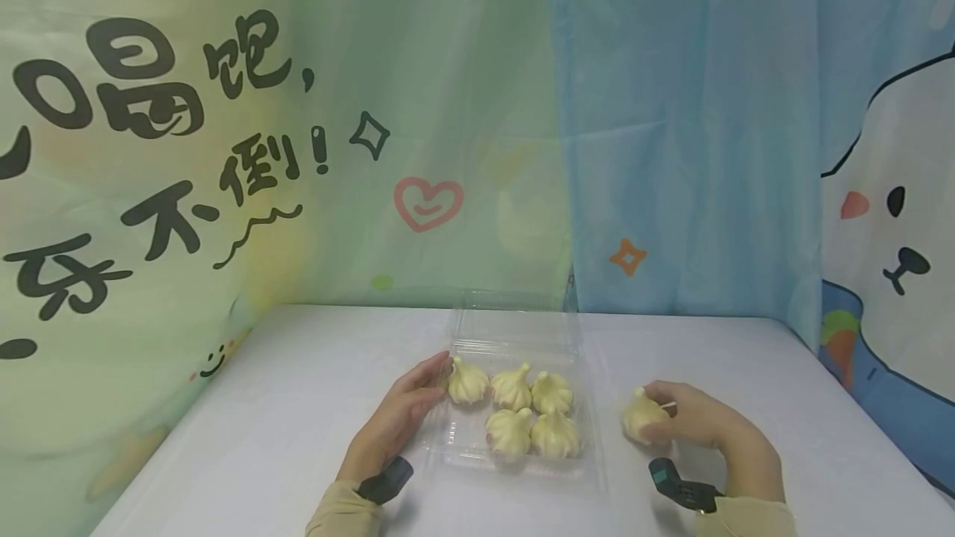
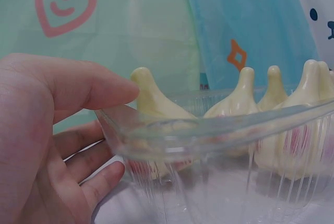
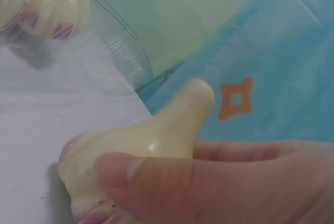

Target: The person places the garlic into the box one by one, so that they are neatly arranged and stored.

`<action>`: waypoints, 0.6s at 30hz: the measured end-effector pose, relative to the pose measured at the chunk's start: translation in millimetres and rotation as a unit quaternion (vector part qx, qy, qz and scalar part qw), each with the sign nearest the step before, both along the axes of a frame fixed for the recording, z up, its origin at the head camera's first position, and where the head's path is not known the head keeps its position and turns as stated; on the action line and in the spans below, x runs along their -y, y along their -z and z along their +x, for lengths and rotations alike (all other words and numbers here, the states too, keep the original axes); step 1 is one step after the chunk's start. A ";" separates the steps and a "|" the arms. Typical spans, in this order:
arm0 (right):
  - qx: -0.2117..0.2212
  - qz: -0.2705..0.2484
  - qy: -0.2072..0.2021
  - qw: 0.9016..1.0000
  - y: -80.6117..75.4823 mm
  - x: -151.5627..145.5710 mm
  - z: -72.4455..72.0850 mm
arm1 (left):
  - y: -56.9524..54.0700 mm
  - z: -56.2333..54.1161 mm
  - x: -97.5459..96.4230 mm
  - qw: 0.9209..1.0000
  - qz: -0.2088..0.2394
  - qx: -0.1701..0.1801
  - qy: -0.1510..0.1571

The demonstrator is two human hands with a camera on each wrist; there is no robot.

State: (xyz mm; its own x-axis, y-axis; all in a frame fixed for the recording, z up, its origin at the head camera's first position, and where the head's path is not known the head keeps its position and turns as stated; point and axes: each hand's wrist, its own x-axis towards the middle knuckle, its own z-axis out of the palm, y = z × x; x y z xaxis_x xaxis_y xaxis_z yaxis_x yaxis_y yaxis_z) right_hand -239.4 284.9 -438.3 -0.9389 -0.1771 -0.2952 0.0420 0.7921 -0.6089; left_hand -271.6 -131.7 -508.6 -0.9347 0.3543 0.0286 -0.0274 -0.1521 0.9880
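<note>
A clear plastic clamshell box (image 1: pixel 462 442) holds several pale garlic bulbs, including one garlic bulb (image 1: pixel 468 382) at its back left. My left hand (image 1: pixel 403 408) holds the left side of the box. In the left wrist view, the thumb (image 2: pixel 99 85) lies over the rim near a garlic stem, while the other fingers are curved along the outside wall. To the right of the box, my right hand (image 1: pixel 697 417) grips another garlic bulb (image 1: pixel 642 418). The right wrist view shows the thumb (image 3: pixel 156 179) pressed on that bulb's side, its stem pointing up; the fingers behind are mostly hidden.
The transparent lid (image 1: pixel 515 328) stands raised at the back of the box. Both stand on a white table (image 1: pixel 298 404), whose far edge meets a printed curtain (image 1: pixel 694 147). Dark wrist devices show on both wrists.
</note>
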 end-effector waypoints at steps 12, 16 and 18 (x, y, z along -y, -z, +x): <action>-0.026 0.007 -0.007 1.000 1.3 -0.6 -2.4 | 0.6 -0.4 0.0 1.000 -0.001 0.005 -0.004; -0.031 0.008 -0.003 0.999 0.2 1.2 -3.4 | 1.4 -1.0 0.2 1.000 0.001 0.007 -0.003; -0.031 0.008 0.000 0.999 -0.6 2.1 -4.0 | 1.5 -1.0 0.3 1.000 0.000 0.005 -0.002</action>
State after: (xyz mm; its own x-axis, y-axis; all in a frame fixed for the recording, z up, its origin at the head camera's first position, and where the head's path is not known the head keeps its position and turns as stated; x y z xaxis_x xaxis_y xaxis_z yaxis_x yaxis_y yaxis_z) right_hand -243.3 282.8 -437.7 -0.9553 -0.1735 -0.2395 0.0039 0.8024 -0.5968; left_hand -272.7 -132.0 -510.1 -0.9362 0.3509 0.0197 -0.0364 -0.1526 0.9876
